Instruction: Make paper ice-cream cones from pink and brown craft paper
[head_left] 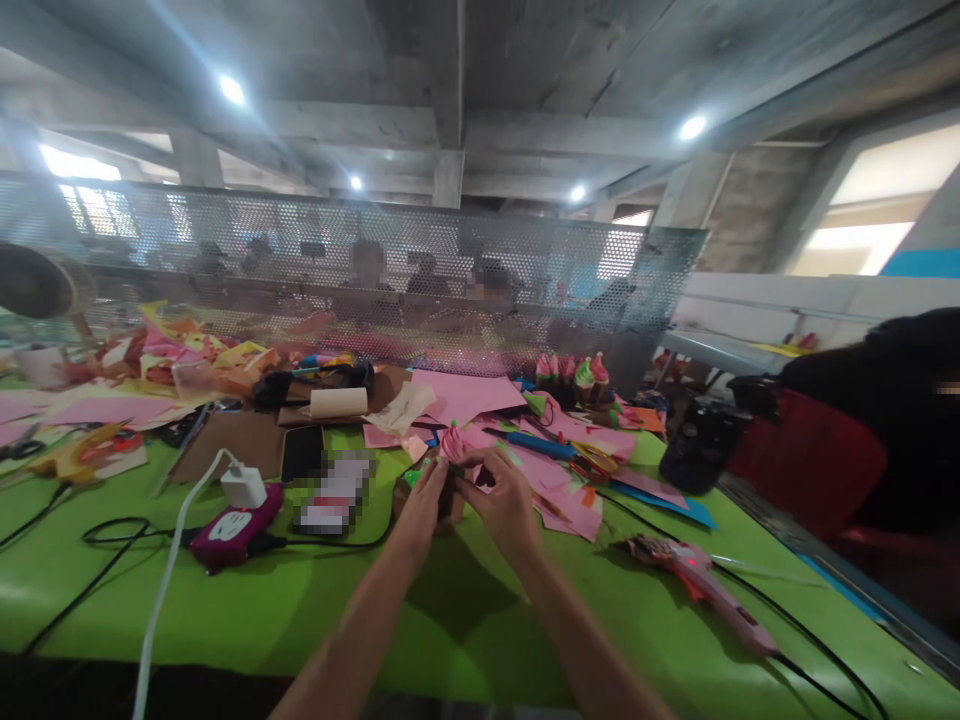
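Note:
Both my hands meet over the green table (315,620), fingers pinched around a small pink paper craft piece (452,443) with a brown base. My left hand (422,503) grips it from the left and below. My right hand (501,497) pinches it from the right, fingers curled. Pink paper sheets (465,392) lie just behind the hands. Finished paper cones in pink and green (581,372) stand further back to the right.
A pink glue gun (701,580) with a black cord lies to the right. A white charger (244,487) and a magenta power bank (234,530) sit to the left with cables. Paper scraps pile at the back left. A perforated metal screen (375,270) borders the table. A person in dark clothes (885,400) sits at right.

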